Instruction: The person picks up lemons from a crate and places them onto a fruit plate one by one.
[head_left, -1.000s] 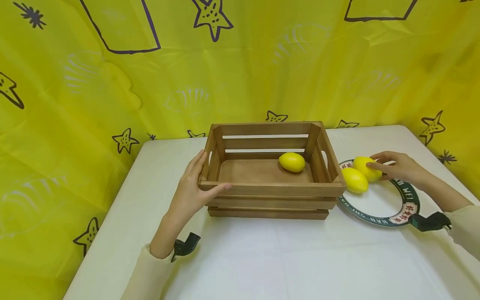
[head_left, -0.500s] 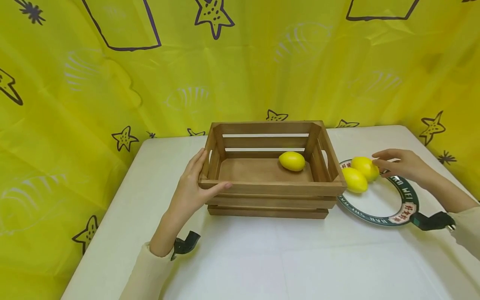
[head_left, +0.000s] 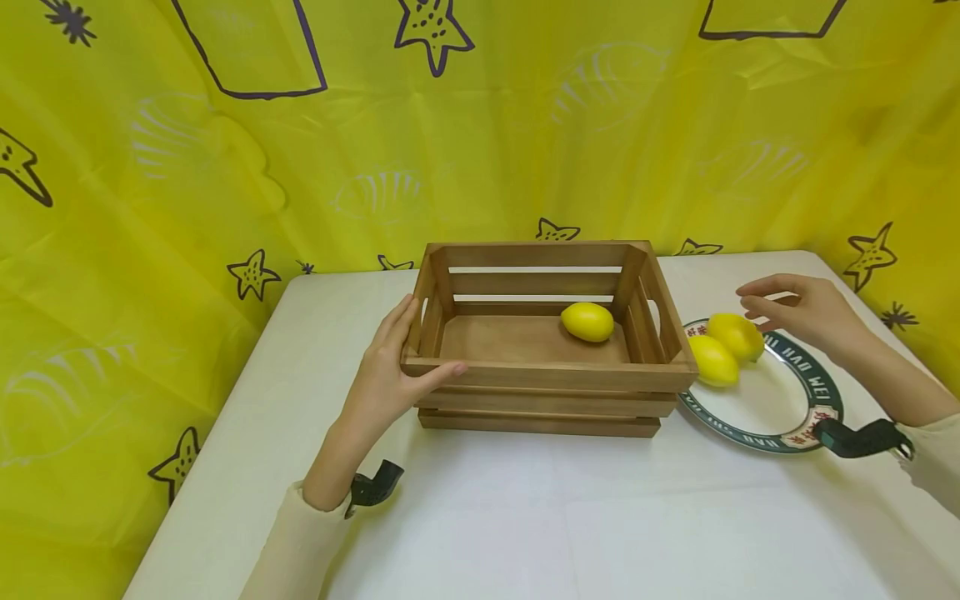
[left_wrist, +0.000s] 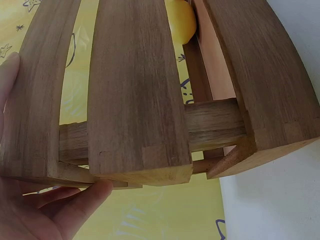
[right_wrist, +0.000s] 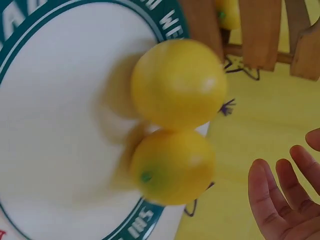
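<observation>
A brown wooden crate stands mid-table with one yellow lemon inside at its right end. My left hand rests on the crate's left front corner, fingers straight along the side and thumb against the front slat. Two more lemons lie side by side on a white plate with a green rim, right of the crate; the right wrist view shows them close up. My right hand hovers open just above and right of the far lemon, touching nothing.
A white table carries everything, with bare surface in front of the crate. A yellow cloth with stars hangs behind and to the sides. Black wrist camera mounts sit on both forearms.
My right hand has let go of the far lemon on the plate and lifted up and to the right. The left hand stays on the crate.
</observation>
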